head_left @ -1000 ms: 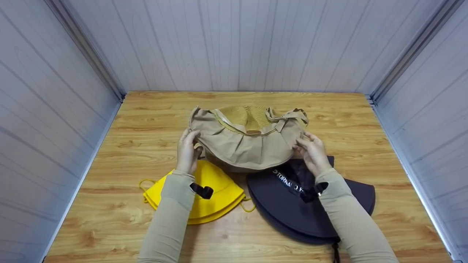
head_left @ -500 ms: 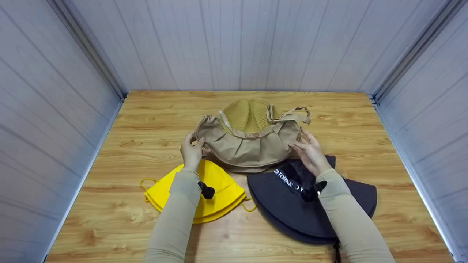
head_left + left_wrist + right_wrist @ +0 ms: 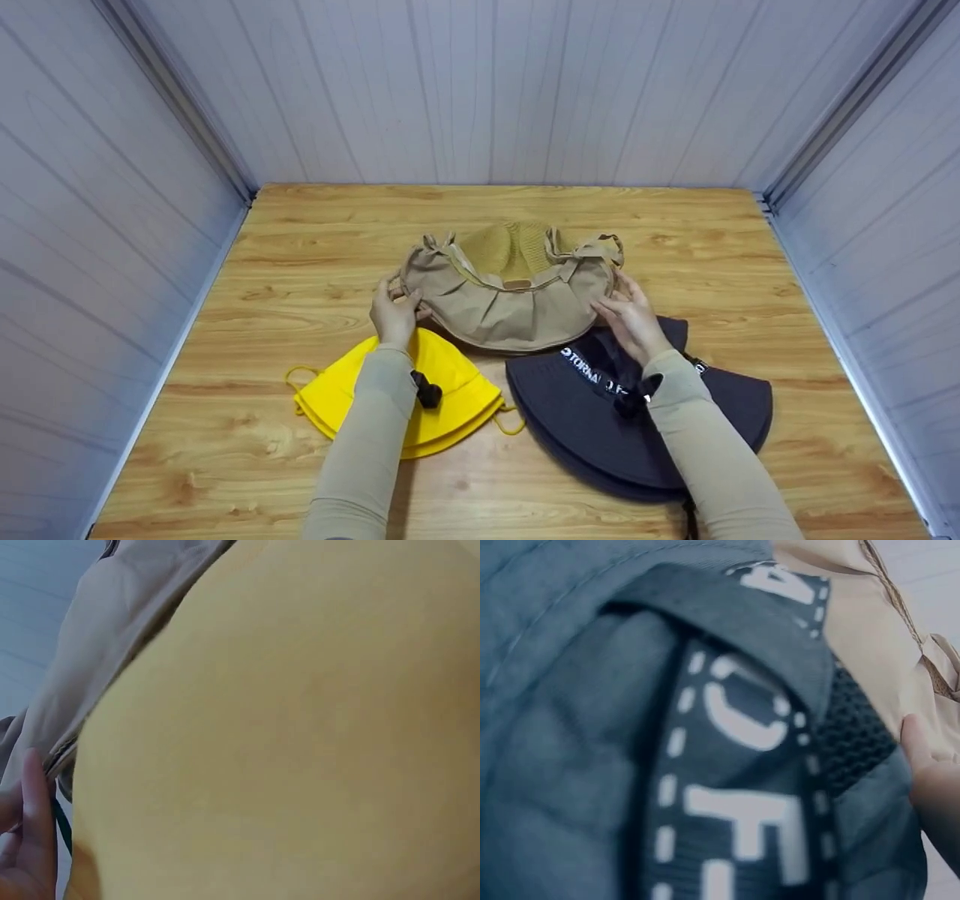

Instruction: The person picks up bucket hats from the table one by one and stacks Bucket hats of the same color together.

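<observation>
A beige sun hat (image 3: 495,315) with a pleated brim, a ribbed mustard crown and a bow at its right lies folded toward the back of the table. My left hand (image 3: 395,311) pinches the brim's left edge, thumb on top. At the opposite edge my right hand (image 3: 632,315) pinches the brim between thumb and fingers. Below my left wrist lies a folded yellow hat (image 3: 442,382), which fills most of the left wrist view. Under my right wrist is a folded dark navy hat (image 3: 592,427) with white lettering on its band, seen close up in the right wrist view.
The wood-grain table (image 3: 225,450) is enclosed by pale panelled walls (image 3: 487,90) at the back and both sides. Thin yellow cords (image 3: 510,425) stick out from the yellow hat. A black cord (image 3: 690,517) hangs at the navy hat's front edge.
The beige hat has come down and flattened, its crown settling lower. My left hand has shifted slightly right and its thumb now lies on the brim. The yellow and navy hats stay in place.
</observation>
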### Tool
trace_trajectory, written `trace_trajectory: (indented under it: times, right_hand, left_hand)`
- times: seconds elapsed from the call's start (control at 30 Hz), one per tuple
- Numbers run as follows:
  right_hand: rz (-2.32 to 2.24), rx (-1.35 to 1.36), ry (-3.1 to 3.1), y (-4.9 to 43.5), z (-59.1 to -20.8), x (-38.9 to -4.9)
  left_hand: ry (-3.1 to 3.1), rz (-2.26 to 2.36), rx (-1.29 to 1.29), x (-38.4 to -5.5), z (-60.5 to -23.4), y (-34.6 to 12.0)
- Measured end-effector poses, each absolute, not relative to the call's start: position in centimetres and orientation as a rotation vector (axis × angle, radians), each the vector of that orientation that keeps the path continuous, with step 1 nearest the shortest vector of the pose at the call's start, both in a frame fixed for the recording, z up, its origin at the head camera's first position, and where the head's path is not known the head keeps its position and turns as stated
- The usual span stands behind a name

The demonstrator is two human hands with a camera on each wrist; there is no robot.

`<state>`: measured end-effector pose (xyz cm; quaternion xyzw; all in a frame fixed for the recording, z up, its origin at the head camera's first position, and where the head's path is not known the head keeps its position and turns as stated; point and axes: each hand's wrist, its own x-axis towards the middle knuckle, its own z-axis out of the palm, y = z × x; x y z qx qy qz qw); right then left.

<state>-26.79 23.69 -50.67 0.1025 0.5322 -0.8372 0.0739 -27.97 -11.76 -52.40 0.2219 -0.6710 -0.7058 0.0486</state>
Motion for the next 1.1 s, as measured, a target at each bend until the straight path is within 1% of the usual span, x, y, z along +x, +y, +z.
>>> trace_trajectory:
  times: [0.17, 0.37, 0.57, 0.7, 0.8, 0.97, 1.1]
  right_hand:
    - [-2.460, 0.350, 1.753, 23.5, -51.5, -26.6]
    - [-2.229, 0.246, 2.155, 22.8, -52.0, -26.5]
    - [-1.974, 0.014, 2.478, 21.6, -51.5, -26.6]
    - [-1.655, -0.138, 2.663, 20.9, -51.4, -26.5]
    - [-1.463, -0.240, 2.701, 20.6, -51.7, -26.5]
    - [-1.273, -0.292, 2.679, 20.4, -52.4, -26.8]
    - [-1.161, -0.306, 2.657, 20.5, -52.9, -26.9]
  left_hand:
    - [-2.085, -2.071, 0.701, -27.9, -52.6, -11.5]
    - [-2.174, -1.961, 0.713, -27.7, -52.2, -11.1]
    - [-2.429, -1.620, 0.521, -27.1, -51.2, -9.7]
    - [-2.666, -1.334, 0.450, -26.2, -50.2, -7.8]
    - [-2.868, -1.127, 0.304, -25.5, -49.9, -6.3]
    - [-3.181, -0.894, 0.005, -24.7, -50.6, -4.5]
    - [-3.299, -0.782, -0.045, -24.7, -51.2, -4.2]
